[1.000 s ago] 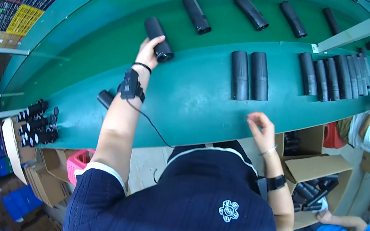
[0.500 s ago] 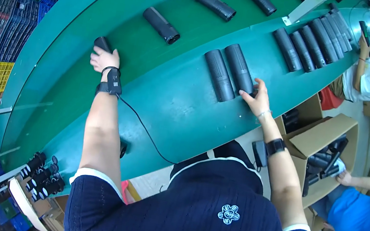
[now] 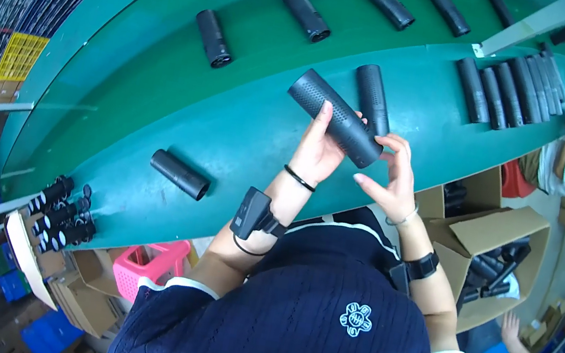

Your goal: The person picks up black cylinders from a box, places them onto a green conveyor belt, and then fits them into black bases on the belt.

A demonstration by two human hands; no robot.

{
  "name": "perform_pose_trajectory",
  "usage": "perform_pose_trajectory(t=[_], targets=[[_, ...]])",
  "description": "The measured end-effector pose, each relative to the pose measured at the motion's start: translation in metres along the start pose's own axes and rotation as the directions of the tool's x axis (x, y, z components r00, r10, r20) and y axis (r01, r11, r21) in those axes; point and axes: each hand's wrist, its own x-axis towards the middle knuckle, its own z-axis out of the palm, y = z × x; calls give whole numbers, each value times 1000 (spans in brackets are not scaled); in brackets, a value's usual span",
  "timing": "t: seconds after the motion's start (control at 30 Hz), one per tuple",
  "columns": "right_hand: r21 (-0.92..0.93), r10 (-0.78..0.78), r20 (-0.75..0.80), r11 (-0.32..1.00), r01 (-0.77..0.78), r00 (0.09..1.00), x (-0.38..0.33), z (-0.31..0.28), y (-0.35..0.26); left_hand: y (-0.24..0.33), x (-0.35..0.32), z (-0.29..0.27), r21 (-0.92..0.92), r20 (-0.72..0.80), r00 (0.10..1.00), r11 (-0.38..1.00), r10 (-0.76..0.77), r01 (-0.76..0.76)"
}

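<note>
My left hand is wrapped round a black tube with a perforated upper part, held tilted above the teal work surface. My right hand is at the tube's lower end, thumb and fingers spread; its fingertips come close to the end, and I cannot tell if they touch. Just behind the held tube lies a similar black tube, partly covered by it. Another black tube lies alone to the left of my left forearm.
Several black tubes lie spaced along the green belt. More tubes stand in a row at right, near a metal bracket. Black parts sit at lower left, near a pink stool. Cardboard boxes and two people are at right.
My left hand has left the belt's far left and now holds a tube before me. A tube now lies on the near surface at left. My right hand is off the surface; the view has shifted.
</note>
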Motion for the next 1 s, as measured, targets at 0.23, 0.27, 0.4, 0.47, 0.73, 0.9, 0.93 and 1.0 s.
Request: perform_pose_trajectory(t=[0.23, 0.27, 0.4, 0.47, 0.73, 0.9, 0.93, 1.0], targets=[[599, 228, 162, 751, -279, 960, -13, 26, -5, 10, -21, -9, -40, 126, 987, 995, 98, -93], [513, 184, 85, 834, -202, 979, -14, 30, -4, 15, -25, -7, -31, 90, 994, 998, 53, -50], [-88, -115, 1, 989, 115, 993, -11, 26, -21, 11, -30, -20, -71, 65, 996, 996, 62, -57], [-5, -84, 23, 996, 84, 996, -16, 27, -16, 12, -31, -16, -22, 44, 998, 998, 51, -51], [718, 257, 105, 649, -252, 961, -38, 39, -31, 15, -38, -9, -124, 369, 927, 992, 68, -24], [194, 119, -289, 979, -64, 950, -64, 49, -37, 2, -43, -16, 28, 280, 955, 996, -92, 88], [-28, -10, -316, 1000, 1, 949, -69, 46, -36, -4, -44, -24, 64, 182, 974, 990, -132, 122], [-109, -50, -351, 994, 13, 935, -86, 47, -36, -13, -48, -33, 61, 134, 965, 974, -224, 217]])
